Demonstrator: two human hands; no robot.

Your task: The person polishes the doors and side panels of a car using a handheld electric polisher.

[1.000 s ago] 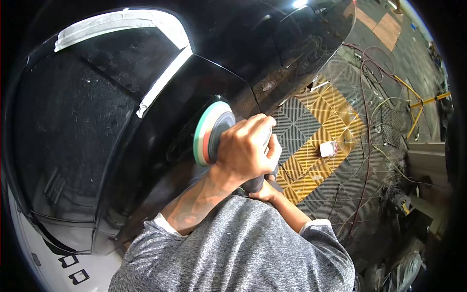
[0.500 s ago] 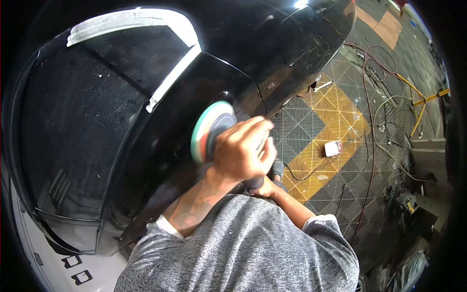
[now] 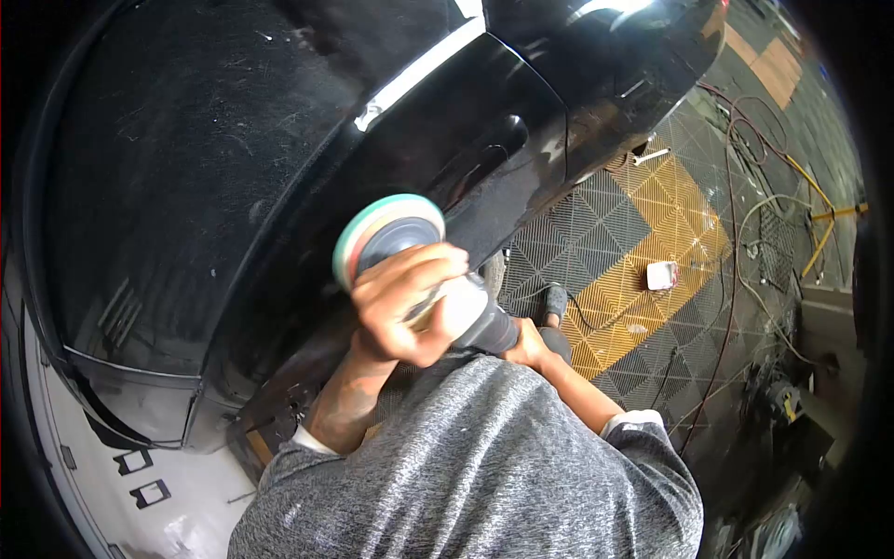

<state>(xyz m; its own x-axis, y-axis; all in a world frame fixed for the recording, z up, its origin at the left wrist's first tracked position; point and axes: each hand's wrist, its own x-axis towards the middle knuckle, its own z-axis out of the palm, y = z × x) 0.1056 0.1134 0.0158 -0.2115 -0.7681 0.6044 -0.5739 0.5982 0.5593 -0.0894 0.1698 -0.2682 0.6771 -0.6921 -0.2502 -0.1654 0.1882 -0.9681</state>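
Observation:
My left hand (image 3: 400,303) is closed around the head end of a car polisher (image 3: 495,328). Its round foam pad (image 3: 384,209), with a green edge, faces the black car door (image 3: 372,172) and overlaps the panel below the window. At the rear of the tool's body, my right hand (image 3: 527,345) wraps the grip, partly hidden by the polisher and my shirt. A door handle (image 3: 507,140) lies beyond the pad, up and to the right. White masking tape (image 3: 424,70) runs along the window edge.
Grey and yellow grid tiles (image 3: 605,326) cover the floor to the right. On them sit a small white container (image 3: 662,275) and a wrench-like tool (image 3: 652,156). Hoses (image 3: 733,214) trail farther right, near a yellow stand (image 3: 824,219). My shoe (image 3: 556,300) shows beside the car.
The polisher and both hands have shifted along the door, away from the door handle, which now shows fully. The camera view has moved too, with the car sitting higher in it.

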